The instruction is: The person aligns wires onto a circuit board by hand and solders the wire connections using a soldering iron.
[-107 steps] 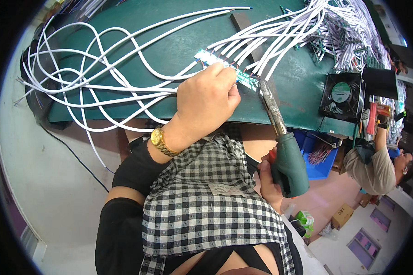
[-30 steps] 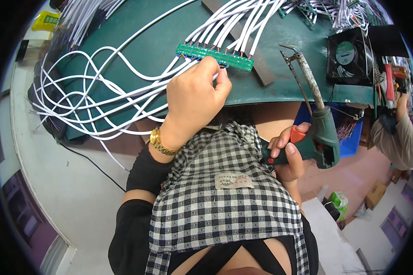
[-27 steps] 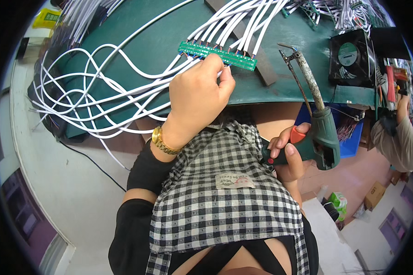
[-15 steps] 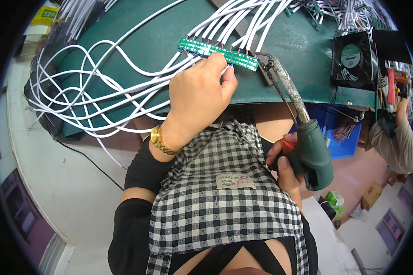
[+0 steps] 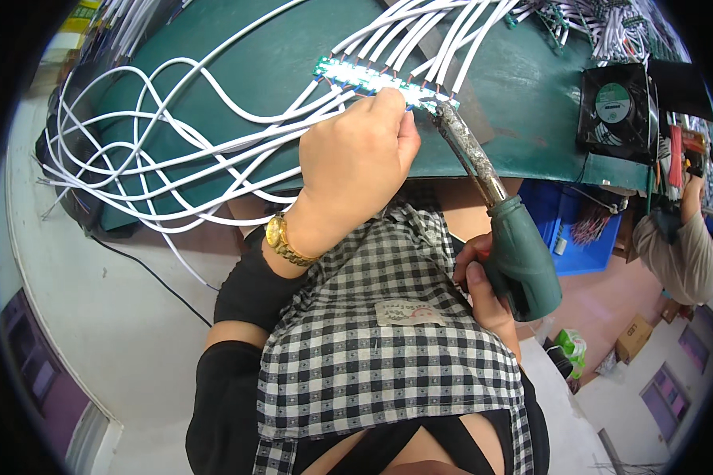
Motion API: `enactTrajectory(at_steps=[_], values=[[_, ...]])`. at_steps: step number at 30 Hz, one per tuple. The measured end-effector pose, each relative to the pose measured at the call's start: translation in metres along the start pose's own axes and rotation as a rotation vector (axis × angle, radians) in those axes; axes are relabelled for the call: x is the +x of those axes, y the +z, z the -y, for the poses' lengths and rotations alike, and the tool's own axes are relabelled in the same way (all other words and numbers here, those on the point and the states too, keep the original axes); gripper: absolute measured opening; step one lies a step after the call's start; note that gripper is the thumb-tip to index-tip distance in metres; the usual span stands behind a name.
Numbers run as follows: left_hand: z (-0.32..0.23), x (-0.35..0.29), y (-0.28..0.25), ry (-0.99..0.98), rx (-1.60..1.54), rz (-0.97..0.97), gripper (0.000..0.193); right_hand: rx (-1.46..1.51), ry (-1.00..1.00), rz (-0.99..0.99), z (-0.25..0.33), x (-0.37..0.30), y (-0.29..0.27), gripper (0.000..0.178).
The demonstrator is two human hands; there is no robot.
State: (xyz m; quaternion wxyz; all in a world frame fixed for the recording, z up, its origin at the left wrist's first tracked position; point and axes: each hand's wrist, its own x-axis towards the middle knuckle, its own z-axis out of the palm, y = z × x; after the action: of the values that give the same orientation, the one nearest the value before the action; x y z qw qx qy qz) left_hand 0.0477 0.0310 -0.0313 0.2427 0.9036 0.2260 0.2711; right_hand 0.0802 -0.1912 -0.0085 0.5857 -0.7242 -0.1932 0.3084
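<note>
A narrow green circuit board strip (image 5: 329, 67) lies on the table, most of its face shining bright white. White cables (image 5: 238, 123) with thin coloured leads meet it along both long sides. My left hand (image 5: 356, 150) is closed in a pinch at the near edge, on a white cable; its fingers cover the held end, and a bit of blue lead shows by the thumb. My right hand (image 5: 487, 297) grips a soldering gun (image 5: 527, 253) with a dark green handle and a worn metal barrel. The gun's tip is at the board's right end, just right of my left fingertips.
The green tabletop (image 5: 523, 103) curves toward me. A black fan (image 5: 614, 107) stands at its right, and bundles of cables with small boards (image 5: 626, 32) lie behind. A blue bin (image 5: 590, 253) is below the edge. Another person's arm (image 5: 681, 245) shows at far right.
The soldering gun has moved left and its tip now reaches the board's right end. The board has shifted slightly right and now shines white. My left hand keeps its pinch, slightly farther right.
</note>
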Motion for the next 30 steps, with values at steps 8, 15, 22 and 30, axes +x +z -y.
enactTrajectory(at_steps=[8, 15, 22, 30], values=[[0.0006, -0.0018, 0.0014, 0.008, 0.048, 0.003, 0.016, -0.072, -0.048, 0.020, -0.0065, 0.0007, 0.0010, 0.012], [0.0017, -0.0002, 0.0024, -0.017, 0.051, 0.000, 0.015, -0.136, -0.069, 0.051, -0.0085, 0.0031, -0.0011, 0.011], [0.0000, 0.0053, -0.0021, -0.037, 0.048, 0.066, 0.014, -0.113, -0.069, 0.048, -0.0097, 0.0029, -0.0012, 0.013], [-0.0027, 0.0049, 0.0001, -0.089, 0.086, 0.098, 0.014, -0.055, -0.050, 0.051, -0.0111, 0.0007, -0.0012, 0.018]])
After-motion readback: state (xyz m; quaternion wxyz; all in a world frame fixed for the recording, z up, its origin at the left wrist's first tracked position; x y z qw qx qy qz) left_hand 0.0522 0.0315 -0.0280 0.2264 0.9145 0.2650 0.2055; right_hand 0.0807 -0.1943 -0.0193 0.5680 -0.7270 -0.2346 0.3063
